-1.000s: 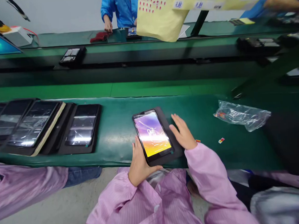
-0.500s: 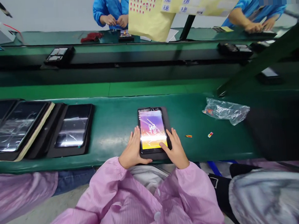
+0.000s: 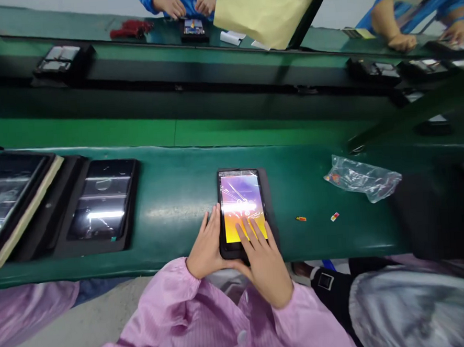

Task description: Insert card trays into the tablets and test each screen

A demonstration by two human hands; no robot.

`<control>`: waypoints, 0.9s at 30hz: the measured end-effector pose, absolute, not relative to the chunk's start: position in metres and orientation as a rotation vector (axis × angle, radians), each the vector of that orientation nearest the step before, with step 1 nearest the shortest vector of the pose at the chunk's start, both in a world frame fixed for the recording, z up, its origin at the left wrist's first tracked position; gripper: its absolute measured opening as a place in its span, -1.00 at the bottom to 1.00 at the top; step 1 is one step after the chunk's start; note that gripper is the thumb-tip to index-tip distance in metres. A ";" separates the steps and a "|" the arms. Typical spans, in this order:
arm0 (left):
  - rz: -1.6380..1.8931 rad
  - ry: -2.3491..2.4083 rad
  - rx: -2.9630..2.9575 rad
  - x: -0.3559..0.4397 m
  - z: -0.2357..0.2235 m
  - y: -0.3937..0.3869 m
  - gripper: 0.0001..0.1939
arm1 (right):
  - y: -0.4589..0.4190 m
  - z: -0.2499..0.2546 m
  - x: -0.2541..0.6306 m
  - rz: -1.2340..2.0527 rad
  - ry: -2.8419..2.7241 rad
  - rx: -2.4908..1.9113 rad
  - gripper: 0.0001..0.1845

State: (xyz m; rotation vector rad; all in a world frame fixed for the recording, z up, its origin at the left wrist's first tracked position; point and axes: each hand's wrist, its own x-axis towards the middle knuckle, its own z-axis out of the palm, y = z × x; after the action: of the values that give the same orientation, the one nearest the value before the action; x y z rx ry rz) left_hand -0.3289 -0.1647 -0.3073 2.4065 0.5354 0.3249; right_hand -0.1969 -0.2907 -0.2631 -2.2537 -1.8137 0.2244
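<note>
A tablet (image 3: 242, 207) with a lit purple-and-yellow screen under scratched film lies in a black case (image 3: 271, 208) on the green belt (image 3: 178, 197). My left hand (image 3: 208, 243) holds the tablet's left edge near the lower corner. My right hand (image 3: 263, 263) lies over the lower part of the screen with its fingers spread flat. Its palm covers the tablet's bottom edge, which is hidden there.
Black-cased tablets (image 3: 100, 202) lie to the left on the belt. To the right are a crumpled plastic bag (image 3: 362, 178) and two small labels (image 3: 301, 218). Across the line, co-workers' hands (image 3: 172, 4) work behind a raised yellow sheet (image 3: 265, 14).
My right hand has moved from the tablet's right edge onto the lower screen. The view has tilted slightly, and the tablet stays about where it was.
</note>
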 end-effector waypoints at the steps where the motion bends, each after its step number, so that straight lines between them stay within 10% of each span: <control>1: 0.320 0.537 2.401 -0.329 -0.307 -0.164 0.42 | -0.305 -0.261 -0.201 0.236 -1.825 -2.248 -0.18; 27: 0.339 0.548 2.393 -0.326 -0.306 -0.163 0.41 | -0.289 -0.247 -0.113 0.023 -2.033 -1.984 -0.53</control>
State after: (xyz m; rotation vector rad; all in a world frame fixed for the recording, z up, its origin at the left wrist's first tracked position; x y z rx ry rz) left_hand -0.3261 -0.1629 -0.3057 2.3932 0.5475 0.3395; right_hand -0.1133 -0.2886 -0.2469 -1.9841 -2.0329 0.0228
